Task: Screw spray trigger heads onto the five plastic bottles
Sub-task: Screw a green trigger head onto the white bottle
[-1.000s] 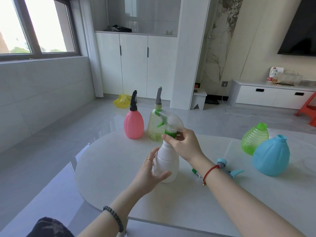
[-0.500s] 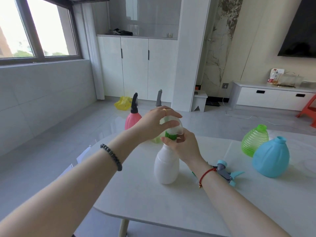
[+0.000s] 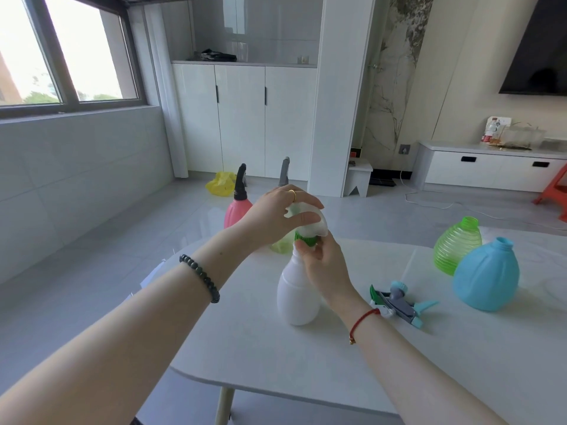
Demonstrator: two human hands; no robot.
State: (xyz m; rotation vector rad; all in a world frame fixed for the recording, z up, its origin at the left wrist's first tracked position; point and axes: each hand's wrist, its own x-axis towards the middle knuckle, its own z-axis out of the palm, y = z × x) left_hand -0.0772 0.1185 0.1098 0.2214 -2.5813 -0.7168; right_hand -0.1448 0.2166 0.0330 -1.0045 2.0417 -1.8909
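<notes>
A white bottle [image 3: 297, 294] stands upright near the middle of the white table [image 3: 352, 363]. On its neck sits a white trigger head [image 3: 313, 223] with a green collar [image 3: 305, 239]. My left hand [image 3: 276, 214] grips the trigger head from above. My right hand [image 3: 322, 265] pinches the green collar and the neck. A pink bottle [image 3: 234, 211] with a black head and a yellow-green bottle [image 3: 280, 245] with a grey head stand behind. At the right, a green ribbed bottle [image 3: 457, 243] and a blue bottle [image 3: 486, 276] have open necks. Two loose trigger heads [image 3: 399, 303] lie between.
The table's rounded near edge [image 3: 245, 383] runs across the lower view, with grey tiled floor to the left. A yellow bag [image 3: 219, 184] lies on the floor by white cabinets. A low white drawer unit [image 3: 491, 170] and a red stool [image 3: 553, 191] stand at the far right.
My left hand left the white bottle's body and rose onto the top of the trigger head. My right hand stayed at the green collar. The view tilted slightly.
</notes>
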